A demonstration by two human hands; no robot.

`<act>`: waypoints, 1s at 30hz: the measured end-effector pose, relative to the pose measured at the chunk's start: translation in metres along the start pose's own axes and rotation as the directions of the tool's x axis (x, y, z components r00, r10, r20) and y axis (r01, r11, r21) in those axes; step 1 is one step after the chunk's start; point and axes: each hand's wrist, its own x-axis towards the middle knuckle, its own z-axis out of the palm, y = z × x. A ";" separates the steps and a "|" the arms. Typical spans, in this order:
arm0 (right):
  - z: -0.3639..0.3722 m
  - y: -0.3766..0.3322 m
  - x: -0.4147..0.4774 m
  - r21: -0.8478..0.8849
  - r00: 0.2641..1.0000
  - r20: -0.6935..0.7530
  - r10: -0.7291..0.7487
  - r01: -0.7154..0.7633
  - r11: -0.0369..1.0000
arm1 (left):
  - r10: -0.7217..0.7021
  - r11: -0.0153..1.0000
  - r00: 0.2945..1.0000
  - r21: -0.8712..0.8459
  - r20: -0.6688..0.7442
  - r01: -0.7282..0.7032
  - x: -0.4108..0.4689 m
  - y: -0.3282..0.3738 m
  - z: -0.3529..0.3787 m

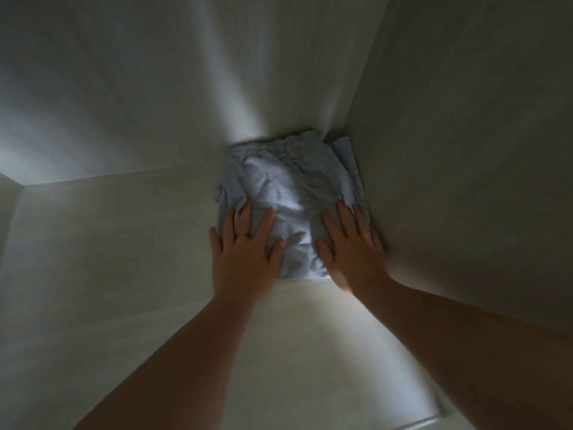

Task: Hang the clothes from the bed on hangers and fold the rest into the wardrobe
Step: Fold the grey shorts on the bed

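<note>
Hands — left (246, 252), right (350, 246) — flat on garment (288, 178)

folded garment (288, 206): lies on the wardrobe shelf (124, 243), deep in the far right corner, where the back panel (155, 88) meets the right side panel (465, 150).
second folded piece (345, 150): pokes out at the garment's far right edge, by the side panel.
left hand (245, 252): flat on the garment's near left part.
right hand (350, 246): flat on its near right part, beside the side panel.
</note>
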 end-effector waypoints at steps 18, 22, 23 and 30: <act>-0.111 -0.006 -0.251 0.076 0.948 0.303 -0.103 0.083 0.994 | -0.296 0.921 0.892 -0.143 0.342 0.361 -0.289 0.023 -0.108; -0.120 0.002 -0.305 0.058 0.944 0.285 -0.167 0.158 0.986 | -0.253 0.946 0.925 -0.127 0.282 0.297 -0.341 0.034 -0.129; -0.121 0.004 -0.316 0.054 0.944 0.270 -0.190 0.182 0.982 | -0.243 0.955 0.935 -0.105 0.258 0.277 -0.352 0.036 -0.133; -0.142 0.025 -0.358 0.139 0.915 0.176 -0.363 0.342 0.929 | -0.255 0.959 0.963 -0.107 0.084 0.263 -0.411 0.061 -0.157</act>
